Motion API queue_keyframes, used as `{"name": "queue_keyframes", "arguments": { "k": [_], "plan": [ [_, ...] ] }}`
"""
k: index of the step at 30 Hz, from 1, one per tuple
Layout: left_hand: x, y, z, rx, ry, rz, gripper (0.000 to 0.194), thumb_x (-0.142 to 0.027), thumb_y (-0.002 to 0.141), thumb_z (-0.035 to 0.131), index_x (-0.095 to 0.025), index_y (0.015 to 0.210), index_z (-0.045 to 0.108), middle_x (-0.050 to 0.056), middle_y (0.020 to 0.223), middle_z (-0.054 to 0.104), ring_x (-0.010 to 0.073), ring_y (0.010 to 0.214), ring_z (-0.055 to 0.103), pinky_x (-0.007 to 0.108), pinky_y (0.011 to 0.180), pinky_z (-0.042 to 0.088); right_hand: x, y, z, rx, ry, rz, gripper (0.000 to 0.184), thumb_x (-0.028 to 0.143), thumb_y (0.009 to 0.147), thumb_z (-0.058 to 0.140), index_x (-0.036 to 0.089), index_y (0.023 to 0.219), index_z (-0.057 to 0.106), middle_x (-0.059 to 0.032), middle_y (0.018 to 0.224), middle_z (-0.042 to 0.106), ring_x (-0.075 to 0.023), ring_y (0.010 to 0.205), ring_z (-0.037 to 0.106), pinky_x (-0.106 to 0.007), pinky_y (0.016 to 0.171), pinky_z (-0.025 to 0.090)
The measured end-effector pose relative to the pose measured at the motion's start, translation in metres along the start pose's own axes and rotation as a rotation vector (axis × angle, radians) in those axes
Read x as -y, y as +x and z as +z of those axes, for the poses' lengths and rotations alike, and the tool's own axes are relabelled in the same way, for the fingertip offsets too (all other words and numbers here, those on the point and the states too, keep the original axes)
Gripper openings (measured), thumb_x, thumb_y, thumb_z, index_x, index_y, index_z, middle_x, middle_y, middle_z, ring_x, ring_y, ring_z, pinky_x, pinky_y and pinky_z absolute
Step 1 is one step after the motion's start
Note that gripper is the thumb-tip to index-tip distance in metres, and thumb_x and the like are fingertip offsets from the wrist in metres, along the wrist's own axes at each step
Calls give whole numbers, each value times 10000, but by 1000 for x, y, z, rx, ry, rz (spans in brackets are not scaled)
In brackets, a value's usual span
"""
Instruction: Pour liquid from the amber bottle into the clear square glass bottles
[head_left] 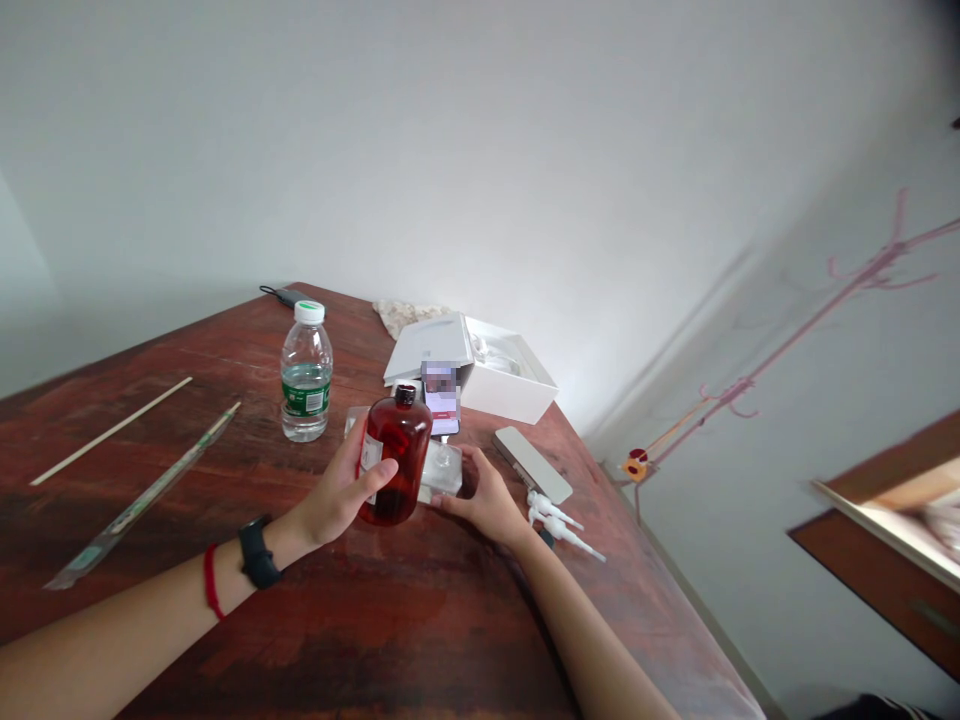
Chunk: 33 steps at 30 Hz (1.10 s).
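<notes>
My left hand [341,495] is wrapped round a dark red bottle [396,450] with a black cap and a white label, holding it just above the wooden table [360,620]. A black watch and a red string sit on that wrist. My right hand [486,497] rests on the table beside the bottle, its fingers curled against a small clear plastic container [444,468]. A phone [441,398] with a lit screen stands right behind the bottle.
A clear water bottle [306,372] with a green label stands to the left. An open white box [480,366] lies behind, a grey flat case [532,464] and white pump nozzles [561,522] at right. A wooden stick [112,430] and a wrapped long stick [142,500] lie at left.
</notes>
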<state>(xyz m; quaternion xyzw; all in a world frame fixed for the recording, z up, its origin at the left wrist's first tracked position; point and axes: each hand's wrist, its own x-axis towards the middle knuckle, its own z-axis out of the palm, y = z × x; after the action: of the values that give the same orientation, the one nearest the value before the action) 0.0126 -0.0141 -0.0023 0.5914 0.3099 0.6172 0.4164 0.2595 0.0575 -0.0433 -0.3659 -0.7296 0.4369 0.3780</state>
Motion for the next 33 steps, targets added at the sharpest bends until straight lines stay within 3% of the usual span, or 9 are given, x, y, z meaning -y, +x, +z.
{"name": "queue_keyframes", "arguments": {
  "k": [8,14,23,33],
  "plan": [
    [3,-4,2,72,23,-41,675,-549,968,724,-204,1487,466,156,1486,632,356,1396,594,457,1219,435,6,-4,-2,-71,39,13,748,398,650,1003,277,1272,605,-88,1288,761,-333,1264,692,-549,1169,492],
    [5,-6,1,77,33,-36,666,-505,959,747,-206,1493,483,153,1492,634,367,1392,598,464,1226,431,23,-7,-8,-116,237,-2,683,348,656,1001,274,1215,617,-94,1301,736,-334,1267,684,-540,1154,507],
    [3,-7,3,155,151,-43,667,-489,967,736,-215,1522,488,154,1534,614,371,1397,590,493,1221,433,41,-6,-29,-246,297,-18,628,363,641,993,285,1176,672,-70,1249,752,-337,1208,692,-514,1072,574],
    [7,-9,0,127,215,-97,707,-476,924,785,-222,1483,434,166,1443,655,367,1316,632,514,1180,445,36,-7,-40,-351,431,-5,719,369,629,981,298,1252,630,-63,1288,745,-329,1225,684,-471,1051,567]
  ]
}}
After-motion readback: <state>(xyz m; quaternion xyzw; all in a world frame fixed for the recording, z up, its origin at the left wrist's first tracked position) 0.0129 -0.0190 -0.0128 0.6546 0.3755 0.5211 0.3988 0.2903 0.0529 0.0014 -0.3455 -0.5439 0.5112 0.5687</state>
